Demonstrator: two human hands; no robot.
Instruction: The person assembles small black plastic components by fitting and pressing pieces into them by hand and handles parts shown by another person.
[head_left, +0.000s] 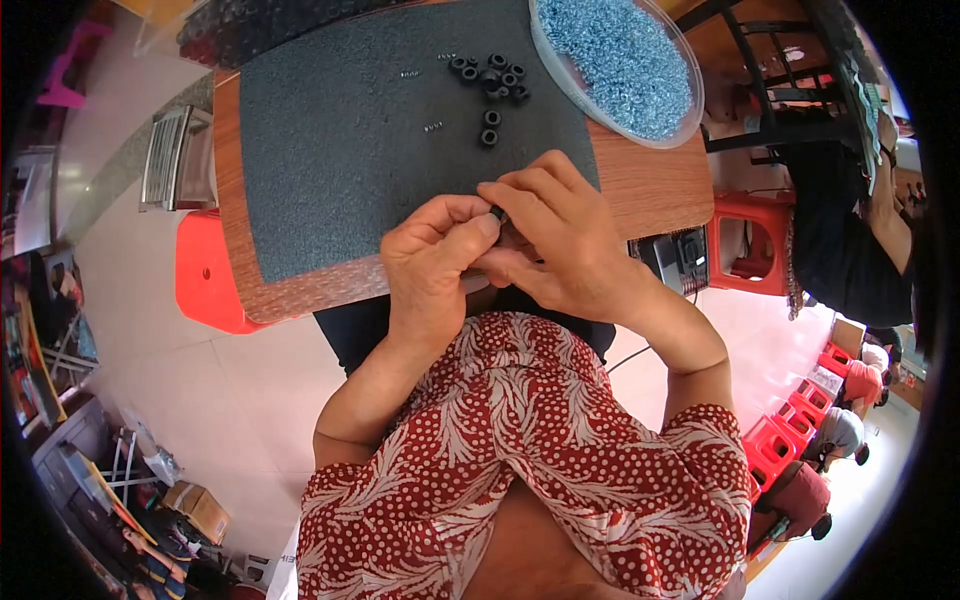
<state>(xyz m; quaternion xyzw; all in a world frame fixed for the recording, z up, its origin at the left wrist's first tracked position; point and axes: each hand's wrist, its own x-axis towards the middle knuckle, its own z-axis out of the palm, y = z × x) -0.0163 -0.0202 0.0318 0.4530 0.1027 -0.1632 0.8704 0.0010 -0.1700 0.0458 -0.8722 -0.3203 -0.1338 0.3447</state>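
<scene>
My left hand [432, 255] and my right hand [570, 235] meet over the near edge of a dark grey mat [330, 170]. Between their fingertips they pinch a small black piece [499, 214], mostly covered by the fingers; its exact kind is hidden. Both hands are closed, thumbs and forefingers pressed together. Beyond them on the mat lies a loose cluster of small black pieces with round holes [490, 137]. Tiny metal springs [433, 127] lie in three short rows left of that cluster.
A round clear tub [692, 118] full of small translucent blue pieces [620, 60] stands at the table's far right. Wood-patterned tabletop [650, 185] borders the mat. Red plastic stools [205, 270] flank the table, and a metal rack [172, 158] stands left. People sit farther off at right.
</scene>
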